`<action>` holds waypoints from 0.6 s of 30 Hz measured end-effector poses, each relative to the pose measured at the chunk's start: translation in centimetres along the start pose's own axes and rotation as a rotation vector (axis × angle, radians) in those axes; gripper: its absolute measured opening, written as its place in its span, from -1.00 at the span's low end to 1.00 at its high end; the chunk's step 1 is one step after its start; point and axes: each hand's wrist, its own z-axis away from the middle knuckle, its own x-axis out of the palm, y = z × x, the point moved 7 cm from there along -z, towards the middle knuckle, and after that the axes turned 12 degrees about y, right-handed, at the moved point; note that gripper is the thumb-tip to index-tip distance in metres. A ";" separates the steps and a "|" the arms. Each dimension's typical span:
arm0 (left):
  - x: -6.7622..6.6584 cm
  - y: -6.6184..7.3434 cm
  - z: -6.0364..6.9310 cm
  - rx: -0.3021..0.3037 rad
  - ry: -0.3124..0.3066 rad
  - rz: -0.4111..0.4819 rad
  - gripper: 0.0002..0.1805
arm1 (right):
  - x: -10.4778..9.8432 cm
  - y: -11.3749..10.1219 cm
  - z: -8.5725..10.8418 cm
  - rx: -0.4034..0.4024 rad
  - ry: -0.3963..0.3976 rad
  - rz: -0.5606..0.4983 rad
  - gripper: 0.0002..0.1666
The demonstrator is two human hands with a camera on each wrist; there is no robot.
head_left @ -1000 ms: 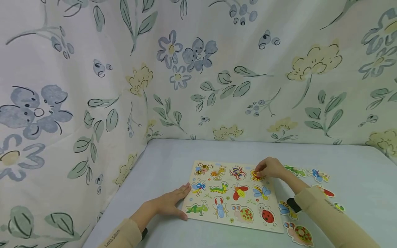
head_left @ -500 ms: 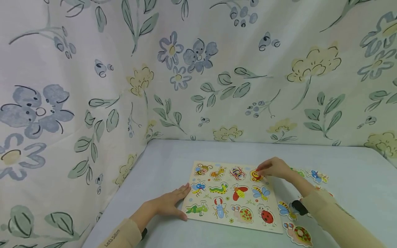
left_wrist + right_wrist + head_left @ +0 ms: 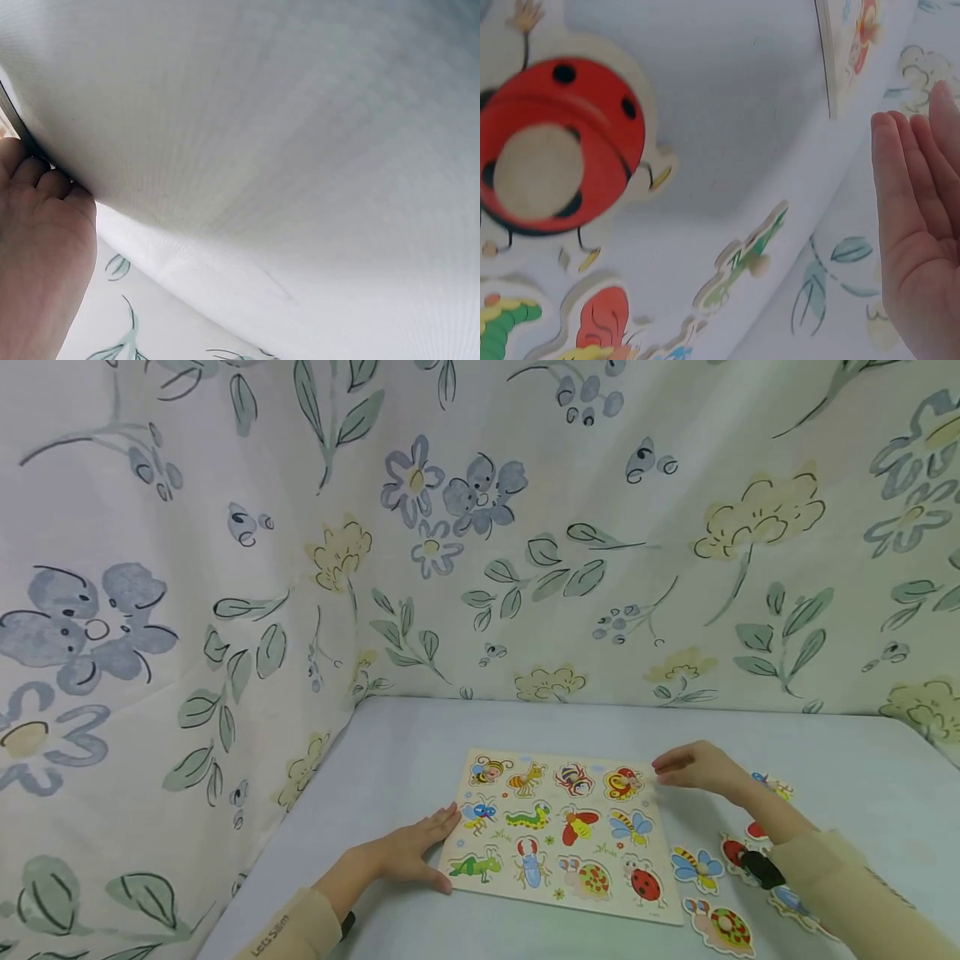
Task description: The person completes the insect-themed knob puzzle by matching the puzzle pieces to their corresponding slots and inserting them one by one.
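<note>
A wooden puzzle board [image 3: 555,893] with rows of insect pictures lies on the table. My left hand [image 3: 416,853] rests at its left edge, thumb spread from the fingers; the left wrist view shows the fingertips against the edge. At the top right of the board sits a red and yellow butterfly piece [image 3: 622,783]. Just right of that corner, my right hand [image 3: 697,768] hovers with fingers straight and together, holding nothing. In the right wrist view its palm [image 3: 922,262] is bare, and a small knob [image 3: 870,31] stands up from the board.
Several loose knobbed pieces lie right of the board: a striped blue-winged insect [image 3: 697,868], a snail [image 3: 723,927], a ladybug [image 3: 562,150], a green grasshopper [image 3: 742,262] and a red-winged bug [image 3: 604,319]. My right forearm covers some. A flowered curtain [image 3: 525,610] hangs behind the table.
My right hand has let go of the butterfly piece and moved right, off the board, its fingers now straight. The butterfly stays on the board. My left hand has not moved.
</note>
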 end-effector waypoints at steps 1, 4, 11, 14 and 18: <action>0.1 -0.1 0.0 -0.001 0.000 0.000 0.15 | -0.2 0.1 0.1 -0.002 -0.001 0.002 -0.61; 0.1 -0.2 -0.1 -0.009 -0.001 -0.003 0.17 | -1.0 0.5 0.2 0.003 0.005 0.010 -0.61; 0.1 -0.3 -0.1 -0.014 -0.003 0.001 0.16 | -2.5 1.7 0.3 0.019 0.026 0.065 -0.59; 0.1 -0.2 -0.1 -0.017 -0.006 0.002 0.17 | -3.1 2.3 0.5 0.027 0.040 0.070 -0.58; 0.0 -0.1 0.0 -0.014 -0.008 0.006 0.17 | -4.0 3.2 0.9 0.034 0.062 0.074 -0.54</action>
